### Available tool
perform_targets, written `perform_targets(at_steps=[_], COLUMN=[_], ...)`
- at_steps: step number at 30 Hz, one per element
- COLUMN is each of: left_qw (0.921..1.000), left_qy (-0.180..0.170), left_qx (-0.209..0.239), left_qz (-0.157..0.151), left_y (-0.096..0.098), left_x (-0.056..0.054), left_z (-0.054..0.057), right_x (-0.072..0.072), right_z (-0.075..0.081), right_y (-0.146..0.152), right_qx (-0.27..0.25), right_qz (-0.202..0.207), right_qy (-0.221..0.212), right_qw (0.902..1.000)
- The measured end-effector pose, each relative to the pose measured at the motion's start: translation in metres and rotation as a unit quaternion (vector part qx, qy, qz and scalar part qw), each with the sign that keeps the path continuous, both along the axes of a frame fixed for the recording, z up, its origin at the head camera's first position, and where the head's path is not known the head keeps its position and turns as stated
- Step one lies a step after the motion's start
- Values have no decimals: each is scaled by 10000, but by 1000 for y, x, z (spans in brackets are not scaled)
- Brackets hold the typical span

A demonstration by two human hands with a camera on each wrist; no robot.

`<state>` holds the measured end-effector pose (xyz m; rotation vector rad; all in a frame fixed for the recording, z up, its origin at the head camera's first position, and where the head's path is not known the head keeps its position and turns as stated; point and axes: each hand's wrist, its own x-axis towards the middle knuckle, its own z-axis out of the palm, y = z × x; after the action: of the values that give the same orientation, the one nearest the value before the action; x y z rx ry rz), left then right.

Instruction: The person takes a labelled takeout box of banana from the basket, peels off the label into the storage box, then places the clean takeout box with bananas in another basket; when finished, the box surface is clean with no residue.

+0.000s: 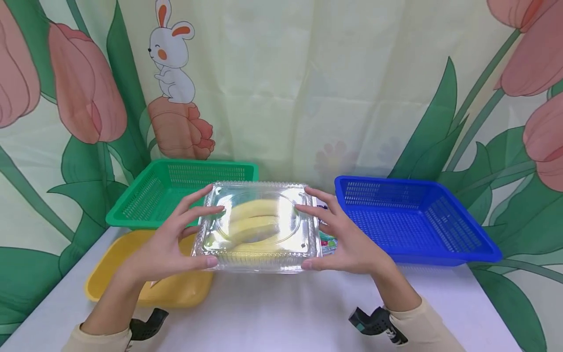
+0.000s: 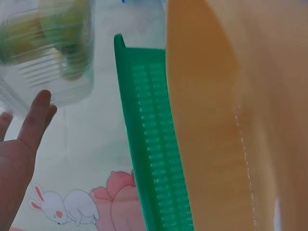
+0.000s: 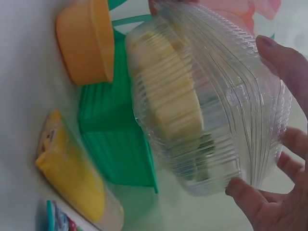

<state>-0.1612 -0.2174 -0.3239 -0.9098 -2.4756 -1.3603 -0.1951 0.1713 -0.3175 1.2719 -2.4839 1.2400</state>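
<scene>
A clear plastic clamshell box [image 1: 288,193] with a ridged edge is held up over the table, its lid closed. Inside lie yellow bananas [image 1: 252,227], their darker ends showing in the right wrist view. My left hand [image 1: 162,252] grips the box's left side, thumb at the near edge and fingers spread over the lid. On the opposite side my right hand [image 1: 347,239] grips it the same way, with fingertips on the lid and thumb at the near corner [image 3: 240,192].
A green basket [image 1: 132,195] stands back left, with a yellow-orange tray [image 1: 105,274] before it. At right sits a blue basket [image 1: 440,256]. Behind the box are a colourful packet [image 1: 327,244] and a yellow bag [image 3: 72,173]. A printed curtain [image 1: 272,98] hangs behind the table.
</scene>
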Motion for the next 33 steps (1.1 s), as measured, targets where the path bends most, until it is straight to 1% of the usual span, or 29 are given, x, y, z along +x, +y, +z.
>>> perform_targets(at_steps=[3,6,8,12,15,18,21,25,30,33], left_qw=[9999,9995,9993,9992,9983,9972,9964,9957,9953,9947], left_qy=[-5,-16,-31,-30,-41,-115,-221,-293,-238,-205], left_qx=[150,289,323,194,84,71,50,61,190,196], left_qz=[53,114,165,350,579,732,823,874,915,986], left_y=[-7,-15,-20,-29,-34,-37,-39,-42,-47,-51], left_x=[-4,-9,-13,-23,-29,-35,-42,-49,-56,-60], left_z=[1,6,10,18,23,26,26,23,21,20], right_x=[-7,-16,-21,-31,-39,-47,-54,-63,-73,-79], right_z=[4,9,12,16,19,20,19,16,9,6], right_y=[-9,-18,-25,-40,-50,-58,-64,-70,-80,-86], right_qx=[-20,-68,-109,-203,-260,-315,-362,-472,-701,-825], right_qz=[92,208,263,258,271,287,248,200,197,169], right_qy=[103,247,258,194,130,64,-23,-205,-551,-666], right_qw=[9999,9995,9993,9993,9992,9991,9990,9985,9958,9942])
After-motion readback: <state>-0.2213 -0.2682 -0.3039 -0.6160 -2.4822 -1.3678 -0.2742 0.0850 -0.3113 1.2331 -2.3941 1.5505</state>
